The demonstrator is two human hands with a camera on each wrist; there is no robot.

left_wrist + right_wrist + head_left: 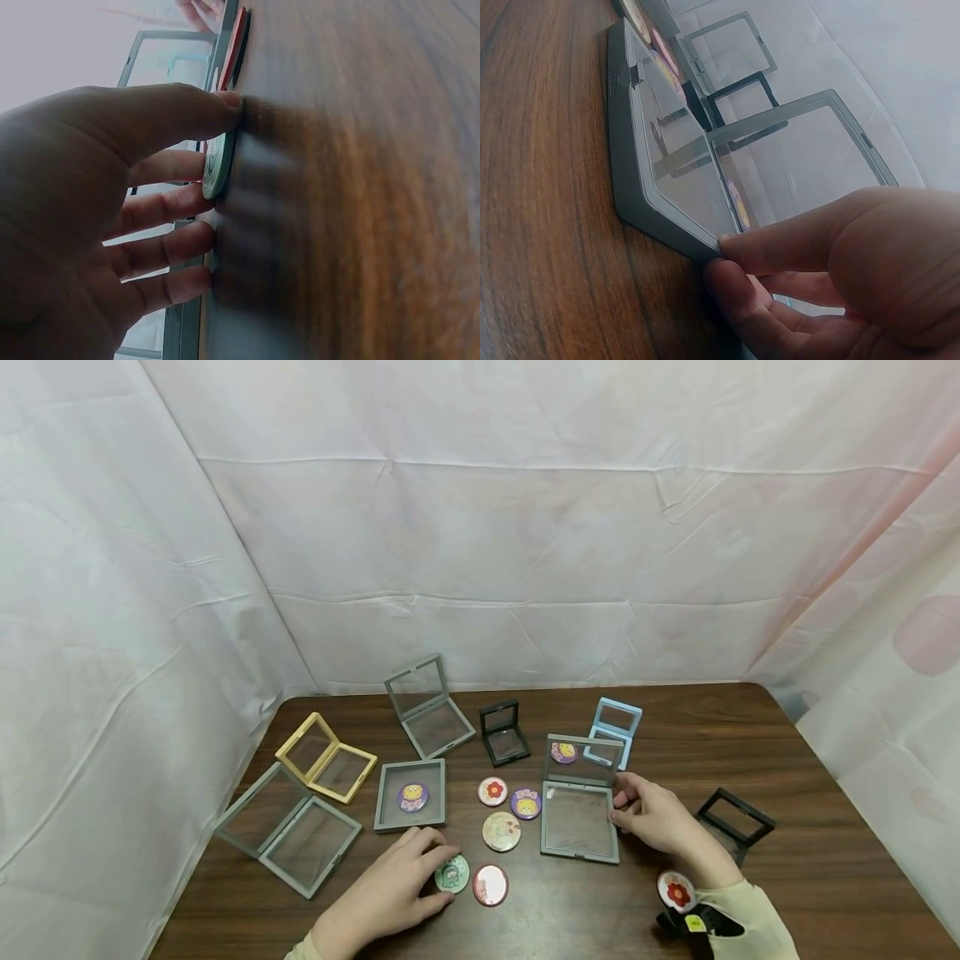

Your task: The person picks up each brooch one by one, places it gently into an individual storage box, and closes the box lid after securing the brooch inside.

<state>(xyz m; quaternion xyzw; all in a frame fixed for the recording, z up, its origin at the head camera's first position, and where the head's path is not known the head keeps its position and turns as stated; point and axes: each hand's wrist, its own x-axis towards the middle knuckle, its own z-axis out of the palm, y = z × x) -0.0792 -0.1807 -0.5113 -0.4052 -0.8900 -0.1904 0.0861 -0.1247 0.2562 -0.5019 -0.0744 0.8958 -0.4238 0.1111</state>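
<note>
My left hand [397, 887] holds a round green button badge [452, 878] at the table's front, thumb on one edge and fingertips on the other; in the left wrist view the green badge [214, 176] lies nearly flat over the wood. A red-rimmed badge [491, 885] is right beside it. With thumb and curled fingers, my right hand [656, 817] pinches the right side of a grey hinged display frame [577, 827], whose clear-film lid is raised. The right wrist view shows the thumb of the hand [832, 255] against the frame's grey rim [626, 180].
Between the hands lie a cream badge [501, 832], a purple badge [526, 804] and a red-flower badge [492, 791]. A grey frame half [381, 802] bears a purple badge. Yellow [341, 795], black [506, 747] and blue [621, 703] frames stand unfolded around. Another flower badge [677, 892] lies by the right wrist.
</note>
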